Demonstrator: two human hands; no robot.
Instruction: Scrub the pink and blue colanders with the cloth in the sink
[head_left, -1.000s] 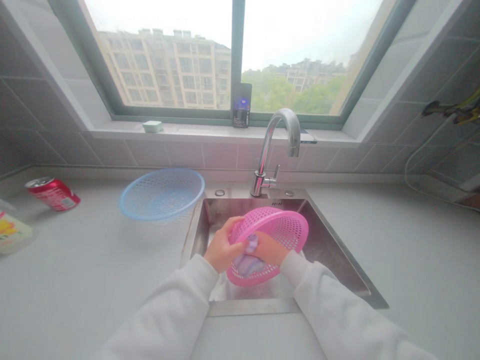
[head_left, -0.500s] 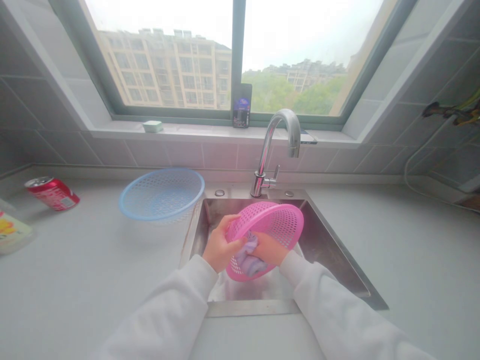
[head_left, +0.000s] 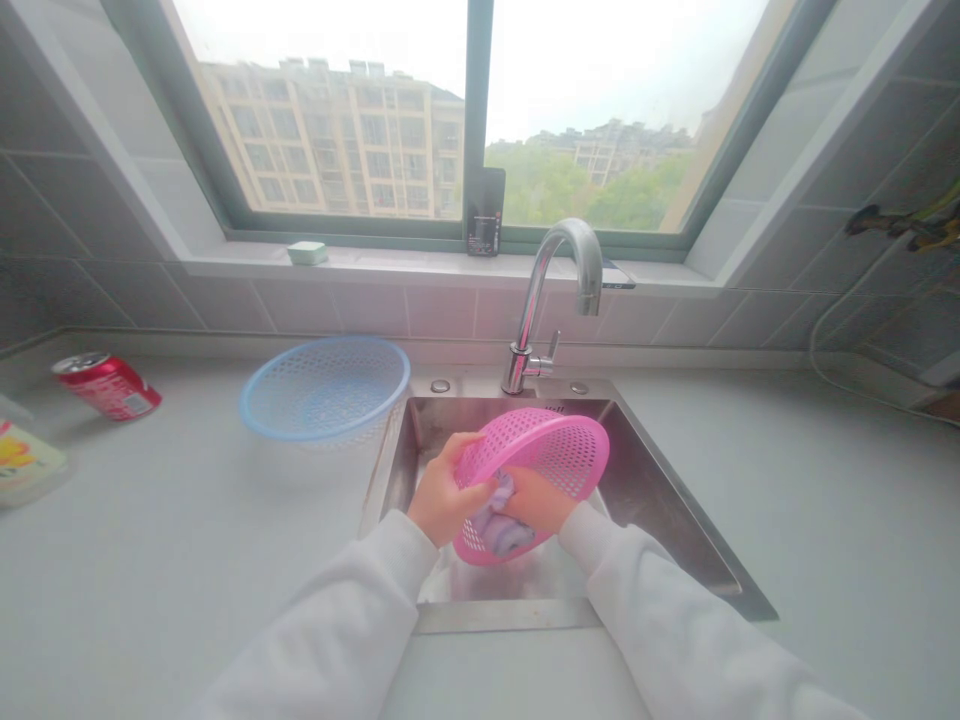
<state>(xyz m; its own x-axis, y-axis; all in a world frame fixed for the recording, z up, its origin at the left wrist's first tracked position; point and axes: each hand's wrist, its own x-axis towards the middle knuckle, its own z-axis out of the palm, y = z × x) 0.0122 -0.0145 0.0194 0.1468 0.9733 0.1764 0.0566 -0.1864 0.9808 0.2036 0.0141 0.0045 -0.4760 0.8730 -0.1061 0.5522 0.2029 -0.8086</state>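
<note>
At sink (head_left: 667,510), pink basket (head_left: 564,452): mouth turned nearward, long axis rising rightward.

Pink perforated basket (head_left: 559,455), tilted in my left hand (head_left: 441,495); pale purple cloth (head_left: 507,533) (bunched up) inside it, at my right hand (head_left: 540,498).

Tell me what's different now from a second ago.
The pink basket has shifted slightly away and left, and the phone has lost its blue-purple glow. Nothing was let go: the left hand still grips the basket's rim, the right hand the purplish cloth. The blue basket, red can and faucet stayed put.
</note>
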